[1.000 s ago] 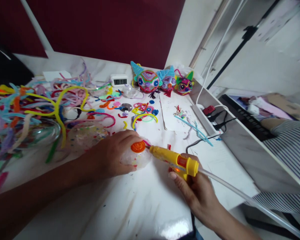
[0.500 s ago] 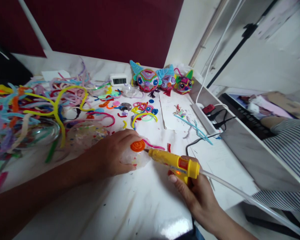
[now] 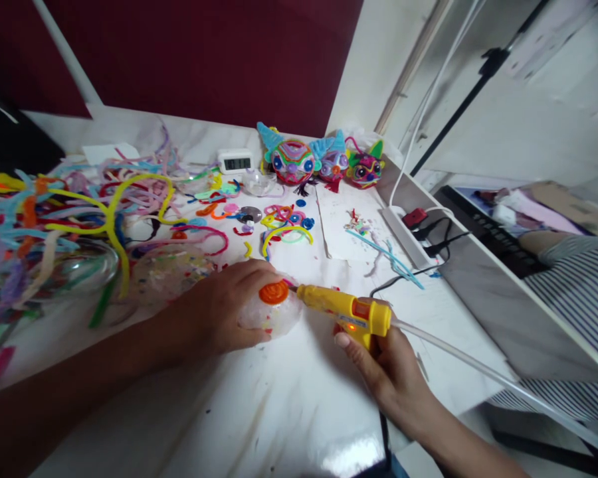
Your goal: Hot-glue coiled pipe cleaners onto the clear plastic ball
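My left hand [image 3: 229,302] is closed round a clear plastic ball [image 3: 279,320] resting on the white table. A coiled orange pipe-cleaner disc [image 3: 274,293] sits on top of the ball. In my right hand [image 3: 379,362] is a yellow glue gun [image 3: 346,309], its small orange light lit and a long glue stick [image 3: 458,342] poking out of the back. The nozzle points left, at the right edge of the orange disc; whether it touches is too fine to tell. A piece of pink pipe cleaner shows behind the nozzle.
Tangled pipe cleaners [image 3: 112,206] cover the left side. Finished decorated balls [image 3: 293,162] and a digital timer [image 3: 236,161] stand at the back. Right of them lie paper sheets [image 3: 339,219] and a power strip [image 3: 406,236]. A person in striped clothing [image 3: 578,299] is beyond the low partition.
The glue gun and my right hand have shifted slightly up and left, still near the orange disc. My left hand keeps its hold on the ball.
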A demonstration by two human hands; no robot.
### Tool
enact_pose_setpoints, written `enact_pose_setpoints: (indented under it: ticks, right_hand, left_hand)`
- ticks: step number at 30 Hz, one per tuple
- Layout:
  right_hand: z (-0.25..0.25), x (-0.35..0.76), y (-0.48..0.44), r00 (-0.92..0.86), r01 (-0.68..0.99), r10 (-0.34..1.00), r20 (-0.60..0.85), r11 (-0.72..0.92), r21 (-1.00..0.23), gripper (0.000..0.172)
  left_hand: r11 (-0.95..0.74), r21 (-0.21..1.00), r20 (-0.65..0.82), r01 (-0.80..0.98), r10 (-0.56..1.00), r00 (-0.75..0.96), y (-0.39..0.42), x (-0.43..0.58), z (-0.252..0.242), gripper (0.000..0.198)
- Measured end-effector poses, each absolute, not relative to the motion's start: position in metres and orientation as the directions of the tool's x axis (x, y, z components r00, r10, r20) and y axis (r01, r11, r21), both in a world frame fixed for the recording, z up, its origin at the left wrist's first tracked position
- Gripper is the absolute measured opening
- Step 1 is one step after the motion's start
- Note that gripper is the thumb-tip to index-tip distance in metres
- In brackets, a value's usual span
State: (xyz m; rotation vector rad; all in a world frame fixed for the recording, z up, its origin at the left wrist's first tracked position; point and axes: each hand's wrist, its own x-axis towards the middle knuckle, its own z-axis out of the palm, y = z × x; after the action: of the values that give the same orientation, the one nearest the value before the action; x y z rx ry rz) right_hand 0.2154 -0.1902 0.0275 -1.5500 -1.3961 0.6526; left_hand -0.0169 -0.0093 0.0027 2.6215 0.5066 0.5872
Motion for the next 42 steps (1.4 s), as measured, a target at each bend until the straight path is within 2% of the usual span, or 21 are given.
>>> enact_pose_setpoints:
  ticks: [12,32,39,42]
  right_hand:
    - [0.029,0.215,-0.180,0.181,0.477,0.966,0.185,0.078,-0.875,0.011]
    - [0.029,0.211,-0.206,0.217,0.462,0.961,0.171,0.053,-0.885,0.010]
    - [0.028,0.210,-0.211,0.160,0.424,0.982,0.097,0.020,-0.905,0.015]
    - [0.027,0.211,-0.210,0.165,0.427,0.980,0.108,0.027,-0.904,0.014]
  left_hand:
    - [-0.860,0.438,0.333,0.262,0.426,0.841,-0.008,-0.018,-0.001,0.070]
    - [-0.843,0.486,0.336,0.232,0.425,0.841,-0.009,-0.017,0.003,0.066]
    - [-0.849,0.480,0.332,0.220,0.408,0.850,-0.011,-0.015,0.010,0.061]
    - [-0.855,0.472,0.345,0.214,0.403,0.848,-0.010,-0.015,0.011,0.061]
